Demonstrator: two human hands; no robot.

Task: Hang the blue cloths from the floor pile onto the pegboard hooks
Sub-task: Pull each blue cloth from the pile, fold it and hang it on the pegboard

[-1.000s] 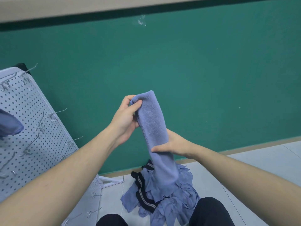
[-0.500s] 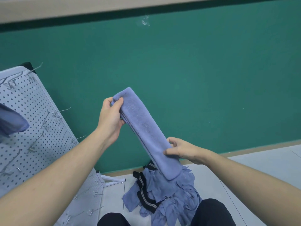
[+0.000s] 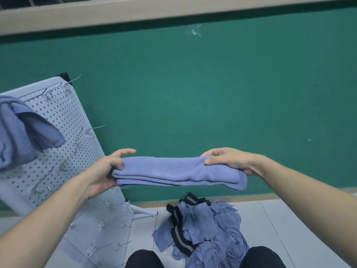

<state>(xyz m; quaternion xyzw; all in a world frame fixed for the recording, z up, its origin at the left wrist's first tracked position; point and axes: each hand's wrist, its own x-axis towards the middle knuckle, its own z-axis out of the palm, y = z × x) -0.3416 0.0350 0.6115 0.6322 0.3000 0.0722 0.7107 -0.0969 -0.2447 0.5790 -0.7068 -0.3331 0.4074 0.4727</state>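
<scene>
The task looks to be in its early or middle part. One blue cloth (image 3: pixel 25 130) already hangs on the pegboard (image 3: pixel 63 132) at the left edge of the frame, and many wire hooks (image 3: pixel 92 128) on the board carry nothing. In the middle of the frame a folded blue cloth (image 3: pixel 177 171) is held level in the air, in front of the green wall (image 3: pixel 212 93) and above the floor. The left hand (image 3: pixel 104 171) pinches its left end, with the thumb on top and the other fingers curled under; the index finger points out straight behind the cloth. The right hand (image 3: pixel 229 159) pinches the right end in the same way, thumb pressed on top (the fingers below are mostly hidden by the cloth). This cloth is not yet on a hook. At the bottom centre the floor pile (image 3: pixel 208 229) holds more blue cloths, mixed with a piece of black striped band (image 3: pixel 177 229), so I judge that several hangings are left.
</scene>
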